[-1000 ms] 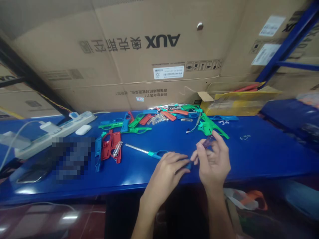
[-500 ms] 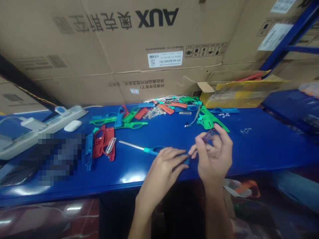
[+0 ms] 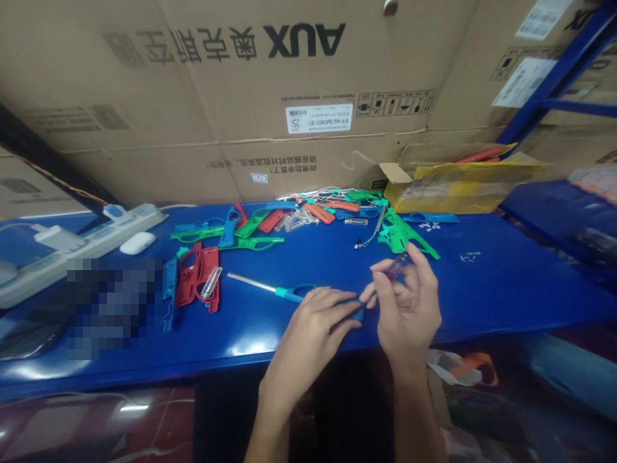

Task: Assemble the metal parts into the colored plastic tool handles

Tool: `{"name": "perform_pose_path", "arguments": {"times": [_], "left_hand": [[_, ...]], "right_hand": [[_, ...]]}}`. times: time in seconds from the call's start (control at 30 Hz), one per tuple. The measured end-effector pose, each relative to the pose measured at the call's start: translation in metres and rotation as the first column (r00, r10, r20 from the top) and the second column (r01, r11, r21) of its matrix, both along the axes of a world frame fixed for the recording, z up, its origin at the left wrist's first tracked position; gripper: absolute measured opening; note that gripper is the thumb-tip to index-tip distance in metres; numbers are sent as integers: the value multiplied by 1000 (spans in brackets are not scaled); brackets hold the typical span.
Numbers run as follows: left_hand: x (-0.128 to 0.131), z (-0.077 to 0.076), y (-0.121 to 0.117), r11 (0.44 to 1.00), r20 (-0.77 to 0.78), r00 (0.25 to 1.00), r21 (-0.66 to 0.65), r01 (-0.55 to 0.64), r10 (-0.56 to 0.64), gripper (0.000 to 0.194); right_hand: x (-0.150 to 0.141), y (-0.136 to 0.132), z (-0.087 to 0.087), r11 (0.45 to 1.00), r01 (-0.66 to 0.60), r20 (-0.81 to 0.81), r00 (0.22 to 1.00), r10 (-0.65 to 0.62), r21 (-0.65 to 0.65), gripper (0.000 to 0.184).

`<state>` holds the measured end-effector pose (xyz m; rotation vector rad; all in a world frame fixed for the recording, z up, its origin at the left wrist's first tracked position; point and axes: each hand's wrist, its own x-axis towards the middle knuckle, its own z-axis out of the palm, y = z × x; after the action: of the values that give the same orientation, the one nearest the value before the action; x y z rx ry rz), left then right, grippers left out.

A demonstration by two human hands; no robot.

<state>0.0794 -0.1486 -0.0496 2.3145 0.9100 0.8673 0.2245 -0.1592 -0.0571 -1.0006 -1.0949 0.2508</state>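
My left hand (image 3: 315,341) is closed around the handle of a blue long-reach lighter (image 3: 290,294), its metal tube pointing left over the blue table. The lighter's butt end shows between thumb and fingers. Beside it, my right hand (image 3: 407,308) grips a screwdriver (image 3: 398,265) by its translucent purple handle. The screwdriver slants down towards the lighter's butt end; fingers hide whether its tip touches. Left of the lighter lie red casing halves (image 3: 191,276) with a clear fuel tank (image 3: 211,281) on them, and a blue casing half (image 3: 169,292).
Green and blue casings (image 3: 245,231), clear tanks (image 3: 294,220) and a green lighter casing (image 3: 402,233) lie towards the back. A yellow-taped carton (image 3: 448,186) stands at the back right. On the left are a power strip (image 3: 106,241) and a white earbud case (image 3: 137,243). Large cartons (image 3: 216,96) wall the back.
The view has shifted slightly. Both hands keep their hold on the lighter and the screwdriver; the right hand's fingers have moved a little around the handle.
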Motion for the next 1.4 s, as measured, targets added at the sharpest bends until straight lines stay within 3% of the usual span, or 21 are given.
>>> {"name": "perform_pose_path", "arguments": {"times": [0.87,1.1,1.4], "left_hand": [[1,0,0,1000,7,1000,-15,-4,4,25],[1,-1,-1,1000,1,1000,9,-10,10,29],[0,-4,0,1000,9,1000,4,-3,3,31]], "right_hand": [[0,-2,-3,998,-55,42,998,54,10,54],[6,-5,-7,998,-55,183,981,57,-15,52],[6,1,-6,993,-74,220,974,53,87,64]]}}
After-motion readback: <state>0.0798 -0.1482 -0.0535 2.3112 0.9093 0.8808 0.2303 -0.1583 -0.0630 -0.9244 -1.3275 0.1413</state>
